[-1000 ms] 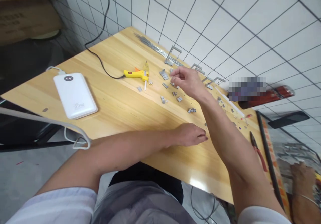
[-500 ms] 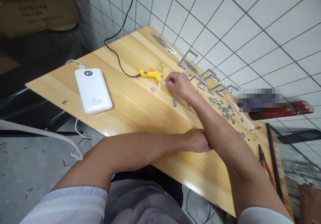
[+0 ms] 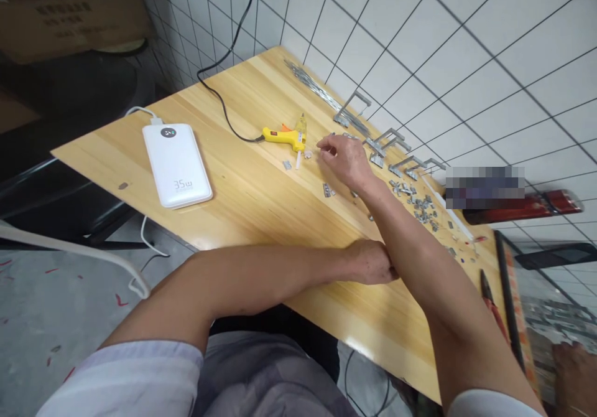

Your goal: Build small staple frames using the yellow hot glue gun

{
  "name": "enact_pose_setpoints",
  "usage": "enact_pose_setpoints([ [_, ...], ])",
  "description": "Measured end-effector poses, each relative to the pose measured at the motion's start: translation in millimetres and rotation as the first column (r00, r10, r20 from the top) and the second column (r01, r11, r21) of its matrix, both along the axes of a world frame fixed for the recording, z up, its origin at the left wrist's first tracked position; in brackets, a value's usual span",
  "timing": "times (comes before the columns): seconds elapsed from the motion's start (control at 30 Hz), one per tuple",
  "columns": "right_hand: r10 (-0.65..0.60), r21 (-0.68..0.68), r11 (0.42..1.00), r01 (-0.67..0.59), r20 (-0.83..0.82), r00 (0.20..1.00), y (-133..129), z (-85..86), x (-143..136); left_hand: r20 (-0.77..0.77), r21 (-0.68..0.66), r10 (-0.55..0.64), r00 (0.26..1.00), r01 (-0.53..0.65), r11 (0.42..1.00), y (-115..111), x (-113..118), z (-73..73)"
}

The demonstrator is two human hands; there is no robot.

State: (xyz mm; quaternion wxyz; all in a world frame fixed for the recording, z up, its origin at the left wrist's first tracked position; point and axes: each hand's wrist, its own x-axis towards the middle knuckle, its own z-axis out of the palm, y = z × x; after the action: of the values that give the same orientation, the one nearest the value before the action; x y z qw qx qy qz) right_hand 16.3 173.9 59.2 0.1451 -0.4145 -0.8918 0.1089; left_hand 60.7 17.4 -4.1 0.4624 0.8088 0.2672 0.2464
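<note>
My right hand hovers over the table just right of a yellow glue gun, thumb and fingers slightly apart and holding nothing I can see. A small whitish scrap lies between the fingertips and the gun, beside the white glue stick that sticks out of its back. My left hand rests low on the table against my right forearm. Its fingers look curled in, and the forearm partly covers them, so anything they hold is hidden.
A white power bank lies at the left with a cable plugged in. Metal brackets and thin wires line the wall side. Small metal parts are scattered at the right, near red-handled pliers. Another person's hand shows bottom right.
My right hand has drawn back to the right, and its fingers have let go of the small whitish scrap, which stays by the glue gun. My left hand has hardly moved.
</note>
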Motion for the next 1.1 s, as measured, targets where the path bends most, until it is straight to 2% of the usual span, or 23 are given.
enact_pose_setpoints([
  [0.1, -0.036, 0.000, 0.999, 0.036, 0.023, 0.999, -13.0, 15.3, 19.2, -0.145, 0.019, -0.018, 0.989, 0.021, 1.000, -1.7, -7.6, 11.5],
  [0.23, -0.038, -0.096, 0.994, 0.052, 0.149, 0.988, -36.7, 26.6, 49.9, -0.188, 0.107, -0.031, 0.982, 0.052, 0.993, -3.4, -17.5, 24.6],
  [0.37, 0.005, -0.173, 0.984, 0.032, 0.211, 0.978, -49.1, 15.7, 71.7, -0.220, 0.134, -0.034, 0.975, 0.064, 0.989, -3.7, -19.5, 27.6],
  [0.53, 0.041, -0.176, 0.984, -0.006, 0.196, 0.980, -50.4, -6.3, 71.5, -0.199, 0.126, 0.012, 0.980, 0.013, 0.992, -4.6, -14.0, 20.2],
  [0.6, 0.035, -0.159, 0.987, -0.004, 0.195, 0.980, -52.5, -6.5, 70.6, -0.175, 0.126, 0.033, 0.984, -0.011, 0.992, -5.5, -13.7, 18.1],
  [0.7, 0.002, -0.123, 0.992, 0.018, 0.157, 0.988, -59.4, 7.2, 86.8, -0.143, 0.140, 0.046, 0.989, -0.026, 0.990, -6.7, -15.3, 17.7],
  [0.8, -0.097, -0.027, 0.995, 0.098, 0.023, 0.995, -71.1, 28.2, 133.8, -0.158, 0.169, 0.053, 0.986, -0.026, 0.985, -6.9, -15.8, 17.9],
  [0.9, -0.308, 0.056, 0.947, 0.315, -0.104, 0.946, -87.6, 38.8, 199.9, -0.158, 0.195, 0.049, 0.986, -0.018, 0.981, -6.6, -14.8, 16.5],
  [1.0, -0.535, 0.042, 0.838, 0.545, -0.143, 0.833, -106.5, 30.5, 260.1, -0.145, 0.204, 0.058, 0.988, -0.028, 0.979, -7.0, -14.5, 14.1],
  [1.1, -0.655, 0.030, 0.749, 0.662, -0.116, 0.747, -124.0, 12.6, 300.5, -0.133, 0.179, 0.057, 0.990, -0.032, 0.983, -7.7, -15.9, 12.6],
])
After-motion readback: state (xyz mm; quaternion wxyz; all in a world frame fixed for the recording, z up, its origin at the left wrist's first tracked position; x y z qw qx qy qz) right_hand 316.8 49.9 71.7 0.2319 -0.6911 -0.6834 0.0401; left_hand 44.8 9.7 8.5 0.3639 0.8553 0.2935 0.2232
